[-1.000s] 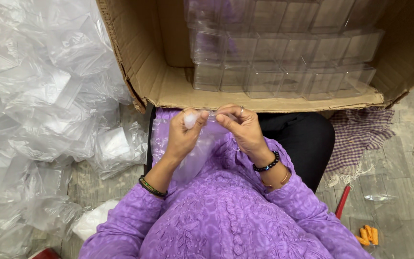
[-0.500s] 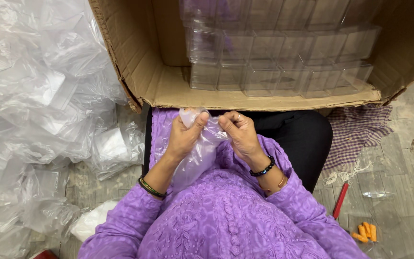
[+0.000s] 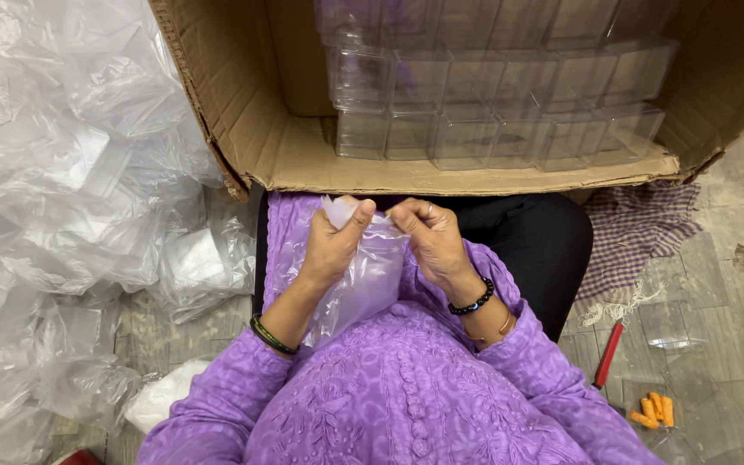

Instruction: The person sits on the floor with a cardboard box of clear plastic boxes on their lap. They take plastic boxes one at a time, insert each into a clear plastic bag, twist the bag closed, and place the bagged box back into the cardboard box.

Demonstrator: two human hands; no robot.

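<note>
Bag (image 3: 363,284), clear plastic, held over the lap by both hands at its top edge. Left hand (image 3: 331,248): thumb and fingers pinched on the bag's left corner. Right hand (image 3: 430,237): fingers pinched on the right corner. Wrappers (image 3: 53,172) heaped left of the left hand. Carton (image 3: 303,155) of clear boxes (image 3: 492,112) just beyond both hands.

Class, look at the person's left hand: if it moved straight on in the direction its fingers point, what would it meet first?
The left hand points up-frame, gripping the clear plastic bag. Going straight on, it would probably first meet the cardboard box's front flap, though depth is unclear.
</note>
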